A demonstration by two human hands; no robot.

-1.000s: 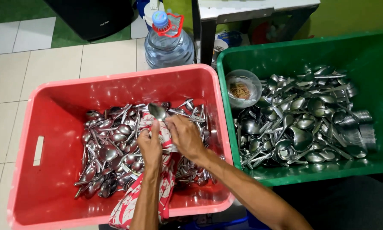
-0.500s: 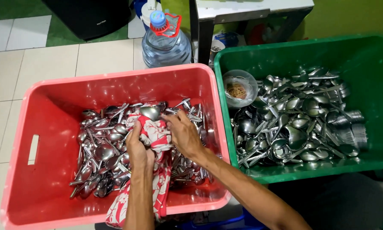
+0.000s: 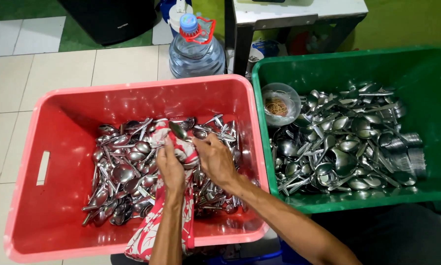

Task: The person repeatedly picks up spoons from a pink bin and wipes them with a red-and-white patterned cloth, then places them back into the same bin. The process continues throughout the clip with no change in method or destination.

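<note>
A red plastic crate (image 3: 58,122) holds a heap of metal spoons (image 3: 122,172). A red and white patterned cloth (image 3: 154,225) hangs over the crate's near rim. My left hand (image 3: 170,167) grips the cloth's upper end, wrapped round a spoon (image 3: 177,130) whose bowl sticks out above. My right hand (image 3: 215,159) pinches the cloth and spoon from the right side. Both hands are over the middle of the spoon heap.
A green crate (image 3: 426,64) to the right holds many spoons and a small clear bowl of rubber bands (image 3: 279,104). A large water bottle (image 3: 196,49) stands behind the red crate on the tiled floor. A table leg (image 3: 240,39) is at the back.
Both hands stay on the cloth and spoon; they have shifted slightly while working the cloth round the spoon. The view has tilted a little.
</note>
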